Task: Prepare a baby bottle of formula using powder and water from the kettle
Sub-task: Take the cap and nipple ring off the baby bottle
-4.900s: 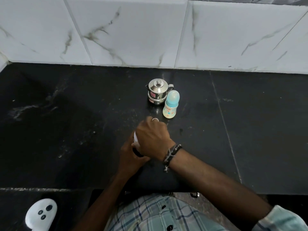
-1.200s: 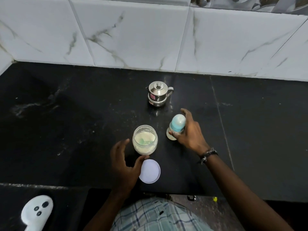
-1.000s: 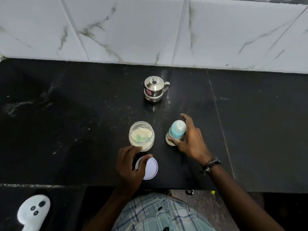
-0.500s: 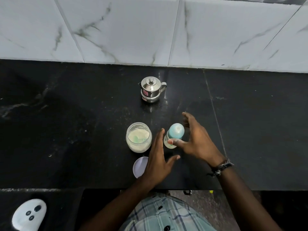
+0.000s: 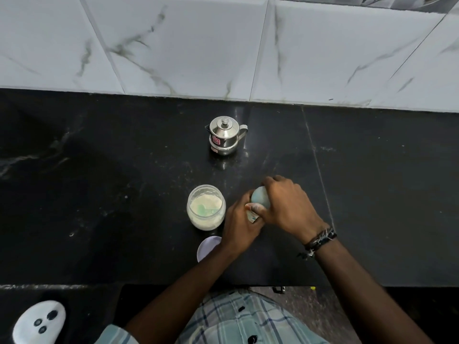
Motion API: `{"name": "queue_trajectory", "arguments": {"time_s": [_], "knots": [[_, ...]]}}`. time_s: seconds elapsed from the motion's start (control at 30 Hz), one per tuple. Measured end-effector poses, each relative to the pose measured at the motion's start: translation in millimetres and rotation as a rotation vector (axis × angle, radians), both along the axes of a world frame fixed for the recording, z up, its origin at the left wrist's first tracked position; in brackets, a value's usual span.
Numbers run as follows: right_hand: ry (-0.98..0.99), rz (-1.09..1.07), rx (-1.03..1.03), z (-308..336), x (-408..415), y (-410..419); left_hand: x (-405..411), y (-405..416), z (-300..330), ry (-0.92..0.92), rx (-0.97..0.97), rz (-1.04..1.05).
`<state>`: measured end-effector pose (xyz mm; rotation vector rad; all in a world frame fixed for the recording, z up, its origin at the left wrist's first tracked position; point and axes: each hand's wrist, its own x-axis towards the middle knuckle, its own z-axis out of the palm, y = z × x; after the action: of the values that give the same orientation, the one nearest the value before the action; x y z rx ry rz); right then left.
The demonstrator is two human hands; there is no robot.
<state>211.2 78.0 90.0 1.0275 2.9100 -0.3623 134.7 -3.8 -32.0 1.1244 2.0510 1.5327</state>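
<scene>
The baby bottle (image 5: 258, 200) with its pale blue cap stands on the black counter (image 5: 99, 194), mostly hidden by both hands. My left hand (image 5: 239, 225) wraps the bottle's lower body. My right hand (image 5: 289, 204) grips the blue cap from the right and above. To the left stands the open jar of formula powder (image 5: 206, 209), a green scoop lying in the powder. The jar's white lid (image 5: 207, 247) lies flat just in front of it, partly under my left wrist. The small steel kettle (image 5: 224, 139), lid on, stands further back.
A white marble-tiled wall (image 5: 223, 45) rises behind the counter. The counter's front edge runs near my checked shirt. A white object with dark dots (image 5: 39, 321) sits low at the bottom left, below the counter edge.
The jar was opened and its lid laid down. My right hand pulled the bottle nearer. My left hand left the lid and closed on the bottle's body; my right hand closed over the cap.
</scene>
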Motion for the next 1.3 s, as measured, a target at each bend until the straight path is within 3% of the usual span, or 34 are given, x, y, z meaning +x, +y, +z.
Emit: {"name": "queue_trajectory", "arguments": {"time_s": [0.4,0.6,0.9,1.07,1.3], "knots": [[0.171,0.314,-0.051,34,7,18,-3,-2,2,0.068,0.028,-0.011],[0.530,0.069,-0.339,31,25,33,-3,-2,-1,0.044,0.078,-0.040],[0.655,-0.280,-0.567,-42,78,23,-3,-2,-2,0.012,0.057,-0.040],[0.581,-0.406,-0.450,-73,92,12,-2,-2,-5,0.010,0.036,-0.030],[0.277,-0.408,-0.246,-86,103,23,-1,-2,-6,-0.024,0.015,-0.015]]}}
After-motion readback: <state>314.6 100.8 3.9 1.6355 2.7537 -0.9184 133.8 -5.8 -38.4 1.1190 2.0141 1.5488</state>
